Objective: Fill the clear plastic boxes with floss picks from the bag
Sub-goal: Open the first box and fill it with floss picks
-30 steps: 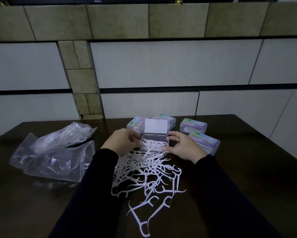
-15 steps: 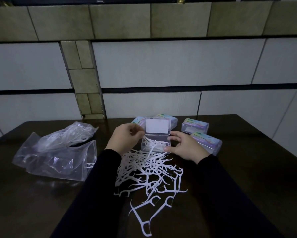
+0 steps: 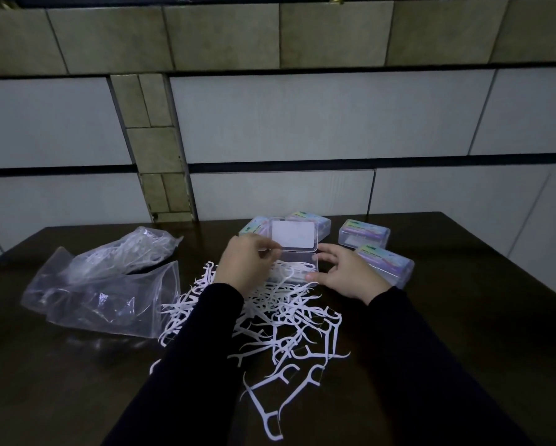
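Note:
An open clear plastic box (image 3: pixel 302 268) stands mid-table with its lid (image 3: pixel 292 235) upright and several white floss picks inside. My left hand (image 3: pixel 247 268) hovers over the box's left end with curled fingers, and a white bit of floss pick shows between the fingertips. My right hand (image 3: pixel 344 275) grips the box's right end, thumb at the front and fingers behind. A loose pile of floss picks (image 3: pixel 286 333) spreads from the box toward me. The clear bag (image 3: pixel 109 284) lies to the left, with picks still inside.
Closed boxes with coloured labels stand behind and to the right of the open one (image 3: pixel 363 236) (image 3: pixel 386 263) (image 3: pixel 312 220). The dark table (image 3: pixel 463 317) ends at a tiled wall (image 3: pixel 270 123) just behind them.
My left hand rose from the box's left side to above its left end, near the lid's lower corner. My right hand kept hold of the right end.

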The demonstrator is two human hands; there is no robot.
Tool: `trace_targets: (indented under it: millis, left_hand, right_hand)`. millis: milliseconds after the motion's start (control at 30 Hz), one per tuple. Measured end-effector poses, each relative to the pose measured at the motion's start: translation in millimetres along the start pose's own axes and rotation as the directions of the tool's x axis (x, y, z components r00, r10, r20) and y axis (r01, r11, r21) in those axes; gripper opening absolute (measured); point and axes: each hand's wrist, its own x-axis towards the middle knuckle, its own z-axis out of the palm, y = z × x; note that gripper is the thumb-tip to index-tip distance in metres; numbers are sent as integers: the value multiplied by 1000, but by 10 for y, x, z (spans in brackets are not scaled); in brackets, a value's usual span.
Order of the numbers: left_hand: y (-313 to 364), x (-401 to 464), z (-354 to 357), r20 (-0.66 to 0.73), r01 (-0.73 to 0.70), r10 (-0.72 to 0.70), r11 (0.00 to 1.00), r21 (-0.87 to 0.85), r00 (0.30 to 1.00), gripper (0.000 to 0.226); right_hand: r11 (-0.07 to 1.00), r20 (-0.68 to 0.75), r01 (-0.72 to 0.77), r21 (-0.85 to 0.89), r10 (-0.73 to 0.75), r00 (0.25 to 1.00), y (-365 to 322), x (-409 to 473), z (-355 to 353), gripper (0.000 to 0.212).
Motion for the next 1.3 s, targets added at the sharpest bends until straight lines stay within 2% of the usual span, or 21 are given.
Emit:
trace_targets:
  millis: [33,100,167,300,533,700,867,933,1067,1200,1300]
  left_hand:
    - [-29,14,-42,-34,11,-8,998,66,999,21]
    - [-74,17,-153,-17,71,-69,987,148,997,24]
    - [-112,12,-198,35,137,-142,983,123,989,21]
    - [-79,-11,-178,28,145,-145,989,8,989,9]
    - [-1,-42,-286,-185,53,-99,970,-236,978,6]
    - [58,-23,-235,-193,50,-192,821,-569,962,14]
    - [48,-15,-32,-156,147,-338,717,-681,928,18]
    - [12,-25,33,-154,188,-356,758,-625,922,16]
    - [-51,-48,49,-134,169,-235,909,-380,963,13]
    - [-45,-54,11,-25,78,-86,970,-230,996,11]
    - [-33,-55,62,-5,43,-44,986,-162,999,9]
  right_hand:
    - [1000,0,0,-2,0,1000,-1,1,1,85]
    - [1000,2,2,3,-2,1000,-5,5,1,85]
    - [1000,1,7,7,-7,1000,-8,12,-2,85]
    - [1000,-11,10,-2,-10,1000,-5,6,-3,86]
    - [999,-22,38,3,-38,999,-10,-22,2,86]
    - [999,-18,37,-5,-37,999,-7,-17,7,85]
    - [999,-15,36,-6,-36,999,-8,-26,8,86]
    - [999,-15,34,-6,-34,999,-13,-27,2,86]
    - [1000,-16,19,-5,-19,1000,-25,-27,4,86]
    - [1000,-7,16,-10,-16,1000,-35,-33,2,85]
    - [1000,-2,16,-9,-16,1000,-37,-39,-3,85]
